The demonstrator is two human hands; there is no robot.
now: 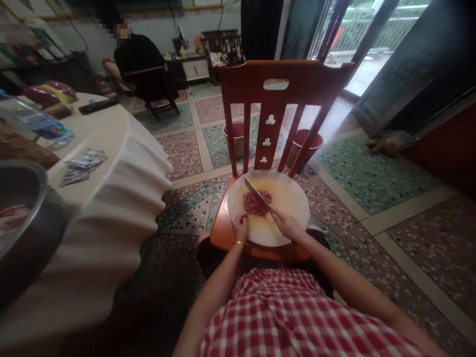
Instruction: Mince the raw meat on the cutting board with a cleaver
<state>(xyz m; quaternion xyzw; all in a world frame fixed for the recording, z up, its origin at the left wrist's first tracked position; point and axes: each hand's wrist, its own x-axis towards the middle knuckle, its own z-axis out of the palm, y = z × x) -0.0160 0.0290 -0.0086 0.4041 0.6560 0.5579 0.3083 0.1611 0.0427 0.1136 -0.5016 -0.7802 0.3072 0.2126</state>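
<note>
A round white cutting board [293,198] lies on the seat of a wooden chair [219,223]. Red minced meat [253,204] forms a small heap left of the board's middle. My right hand [287,225] grips the handle of a kitchen knife [256,194], whose blade crosses the heap, pointing up and to the left. At the board's front left edge is my left hand [241,226], fingers closed close to the meat. Whether anything small is between those fingers I cannot make out.
On the left stands a cloth-covered table [126,144] with a large metal bowl [40,198], a plastic bottle [48,126] and foil packets [84,163]. Two buckets [238,130] stand behind the chair. A person [139,52] sits at the back left.
</note>
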